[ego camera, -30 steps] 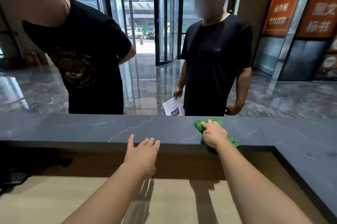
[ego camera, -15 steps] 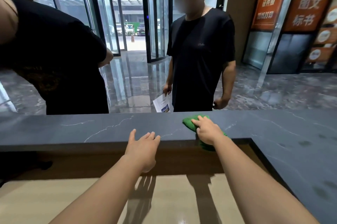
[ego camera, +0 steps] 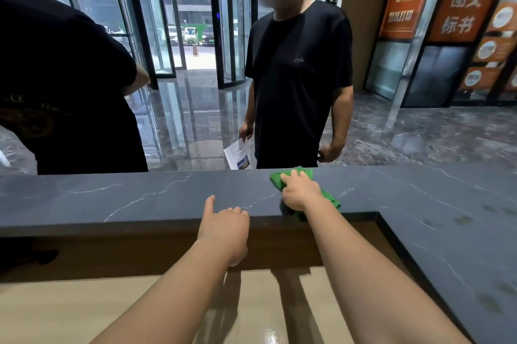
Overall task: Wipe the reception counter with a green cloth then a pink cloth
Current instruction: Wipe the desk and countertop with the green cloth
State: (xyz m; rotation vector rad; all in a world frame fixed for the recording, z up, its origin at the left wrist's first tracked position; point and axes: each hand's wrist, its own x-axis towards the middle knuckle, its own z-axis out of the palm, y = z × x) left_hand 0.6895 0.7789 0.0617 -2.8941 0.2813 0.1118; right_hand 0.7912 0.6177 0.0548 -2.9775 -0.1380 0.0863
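A dark grey marble reception counter (ego camera: 140, 198) runs across the view and turns toward me on the right. A green cloth (ego camera: 305, 176) lies on its top near the middle. My right hand (ego camera: 300, 192) presses flat on the cloth with fingers stretched forward. A corner of the cloth hangs over the counter's near edge. My left hand (ego camera: 223, 229) hovers at the counter's near edge, fingers relaxed and thumb raised, holding nothing. No pink cloth is in view.
Two people in black shirts stand behind the counter, one at the left (ego camera: 70, 92), one right behind the cloth (ego camera: 299, 86) holding a paper (ego camera: 237, 153). A lower beige desk surface (ego camera: 84, 307) lies below my arms.
My right hand has pushed the green cloth a little farther from me across the counter top. My left hand stays near the front edge. The view has shifted, so the people appear closer.
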